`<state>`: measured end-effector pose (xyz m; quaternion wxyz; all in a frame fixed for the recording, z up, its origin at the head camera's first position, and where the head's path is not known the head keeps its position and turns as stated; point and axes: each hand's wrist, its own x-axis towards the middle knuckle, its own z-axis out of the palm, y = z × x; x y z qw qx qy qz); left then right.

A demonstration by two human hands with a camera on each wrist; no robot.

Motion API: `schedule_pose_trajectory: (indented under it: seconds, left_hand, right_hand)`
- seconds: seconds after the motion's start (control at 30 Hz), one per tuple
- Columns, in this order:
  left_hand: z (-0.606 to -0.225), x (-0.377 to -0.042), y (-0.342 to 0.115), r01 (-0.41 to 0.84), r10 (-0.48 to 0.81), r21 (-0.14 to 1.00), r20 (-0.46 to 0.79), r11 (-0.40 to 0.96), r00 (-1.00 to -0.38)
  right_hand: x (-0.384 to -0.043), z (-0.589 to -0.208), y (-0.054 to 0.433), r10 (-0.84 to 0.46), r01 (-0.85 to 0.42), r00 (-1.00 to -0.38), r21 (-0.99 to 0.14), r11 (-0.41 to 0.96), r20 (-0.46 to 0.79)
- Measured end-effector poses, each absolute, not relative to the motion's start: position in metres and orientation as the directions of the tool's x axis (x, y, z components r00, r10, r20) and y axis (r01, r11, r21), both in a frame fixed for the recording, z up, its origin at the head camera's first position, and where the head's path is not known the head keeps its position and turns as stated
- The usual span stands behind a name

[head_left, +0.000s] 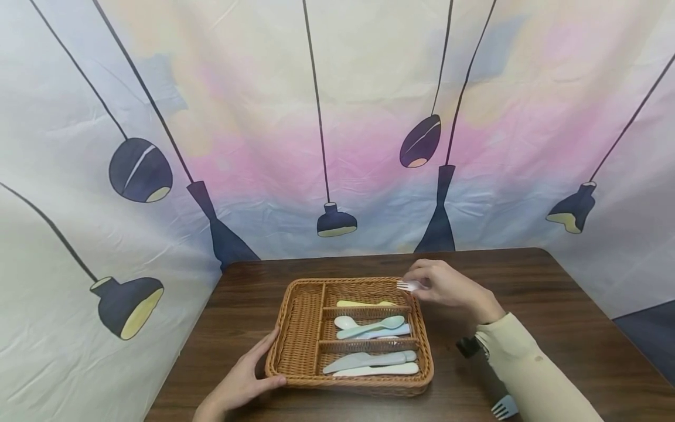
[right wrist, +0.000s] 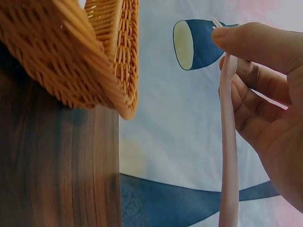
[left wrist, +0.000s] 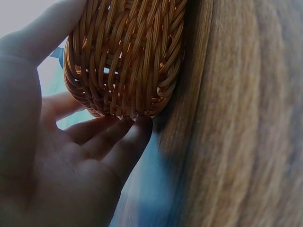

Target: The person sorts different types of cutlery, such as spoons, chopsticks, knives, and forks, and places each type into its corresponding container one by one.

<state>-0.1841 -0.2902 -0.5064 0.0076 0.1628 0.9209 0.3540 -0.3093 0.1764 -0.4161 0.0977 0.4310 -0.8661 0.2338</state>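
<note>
A brown wicker cutlery basket (head_left: 300,384) with dividers sits on the table. My left hand (head_left: 239,375) holds its near left corner, thumb on the front wall and fingers along the left side. In the left wrist view the fingertips touch the woven wall (left wrist: 125,61). Over the far right corner, my right hand (head_left: 445,284) pinches a pale pink fork (right wrist: 228,142) between thumb and fingers, tines pointing left in the head view. Yellow cutlery (head_left: 364,303) lies in the back right compartment. A pale green spoon (head_left: 371,327) tops the middle one; a grey knife (head_left: 364,360) lies in the front one.
Another pale fork (head_left: 504,407) lies on the dark wooden table (head_left: 527,293), partly hidden by the right sleeve (head_left: 532,363). A small black object (head_left: 467,347) shows beside the right cuff. A cloth printed with lamps (head_left: 369,176) hangs behind the table.
</note>
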Motion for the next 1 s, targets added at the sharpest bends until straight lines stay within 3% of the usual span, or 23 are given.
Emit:
schedule_pose_trajectory:
  seconds: [0.3,1.0]
  left_hand:
    - [-0.506,-0.184,-0.29,0.307,0.315,0.655,0.11,0.69,-0.943]
    - [-0.509,-0.185,-0.293,0.31,0.314,0.653,0.114,0.692,-0.942]
  right_hand:
    - [-0.317,-0.418,0.156,-0.727,-0.823,-0.565,-0.335,0.459,0.39]
    - [-0.328,-0.414,0.115,-0.757,-0.841,-0.533,-0.337,0.423,0.378]
